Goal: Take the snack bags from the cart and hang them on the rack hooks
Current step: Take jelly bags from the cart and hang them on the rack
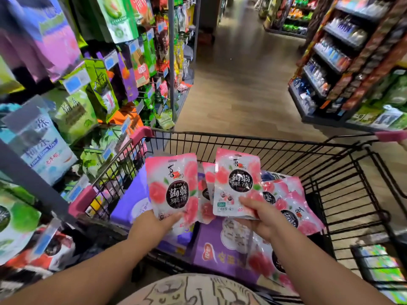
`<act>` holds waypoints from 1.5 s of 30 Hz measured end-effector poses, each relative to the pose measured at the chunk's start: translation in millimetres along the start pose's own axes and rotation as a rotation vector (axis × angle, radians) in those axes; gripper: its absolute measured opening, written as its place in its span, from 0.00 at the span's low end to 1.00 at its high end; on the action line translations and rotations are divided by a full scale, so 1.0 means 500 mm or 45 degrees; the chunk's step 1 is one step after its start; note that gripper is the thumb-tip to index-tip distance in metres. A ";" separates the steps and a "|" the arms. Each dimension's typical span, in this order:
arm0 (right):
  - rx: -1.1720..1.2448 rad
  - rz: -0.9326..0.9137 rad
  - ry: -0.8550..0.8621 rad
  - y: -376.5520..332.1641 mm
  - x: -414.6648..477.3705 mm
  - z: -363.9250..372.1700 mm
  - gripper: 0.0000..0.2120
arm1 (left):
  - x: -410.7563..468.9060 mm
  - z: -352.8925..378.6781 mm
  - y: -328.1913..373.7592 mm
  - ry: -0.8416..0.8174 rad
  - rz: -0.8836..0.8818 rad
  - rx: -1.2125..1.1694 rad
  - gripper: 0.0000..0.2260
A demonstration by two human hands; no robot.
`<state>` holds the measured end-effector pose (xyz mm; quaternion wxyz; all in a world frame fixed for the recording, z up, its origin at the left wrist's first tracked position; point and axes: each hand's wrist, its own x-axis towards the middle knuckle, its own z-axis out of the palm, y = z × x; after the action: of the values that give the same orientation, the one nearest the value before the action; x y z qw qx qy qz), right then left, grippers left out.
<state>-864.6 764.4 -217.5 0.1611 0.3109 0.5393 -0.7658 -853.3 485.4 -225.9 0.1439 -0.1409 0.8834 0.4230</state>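
Note:
My left hand [154, 223] grips the bottom edge of a pink and white snack bag [171, 186] and holds it upright above the black wire cart [343, 172]. My right hand [262, 216] holds a second pink snack bag [236, 183] by its lower edge, also upright, just right of the first. More pink bags [288, 201] lie in the cart behind and under my hands, on purple packs [218, 249]. The rack [88, 89] with hanging snack bags stands to the left of the cart.
The rack's hooks carry green, purple and blue bags with blue price tags. An aisle with a wooden floor [237, 89] runs ahead. Shelves of bottles and snacks [343, 62] line the right side. The cart's pink corner guards [141, 134] nearly touch the rack.

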 end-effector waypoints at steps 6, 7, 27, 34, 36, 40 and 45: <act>-0.129 -0.274 -0.262 -0.064 -0.057 0.123 0.20 | -0.025 -0.094 0.044 0.048 0.075 -0.352 0.14; -0.147 -0.308 -0.272 -0.070 -0.066 0.151 0.23 | -0.033 -0.119 0.051 0.052 0.125 -0.388 0.12; -0.497 -0.704 -1.139 -0.163 -0.194 0.667 0.35 | -0.241 -0.564 0.071 0.819 0.295 -0.460 0.21; -0.451 -0.899 -1.396 -0.214 -0.302 0.807 0.42 | -0.316 -0.683 0.087 1.091 0.348 -0.415 0.27; -0.411 -0.926 -1.454 -0.222 -0.328 0.839 0.44 | -0.337 -0.707 0.093 1.140 0.350 -0.438 0.28; -0.343 -1.011 -1.543 -0.245 -0.386 0.890 0.39 | -0.381 -0.744 0.102 1.216 0.418 -0.535 0.24; -0.235 -1.094 -1.672 -0.295 -0.447 0.959 0.43 | -0.434 -0.781 0.114 1.354 0.434 -0.535 0.20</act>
<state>-926.8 354.5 142.8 0.1619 -0.4551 0.4680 -0.7400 -727.9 239.5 130.2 -0.4191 -0.2149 0.7419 0.4772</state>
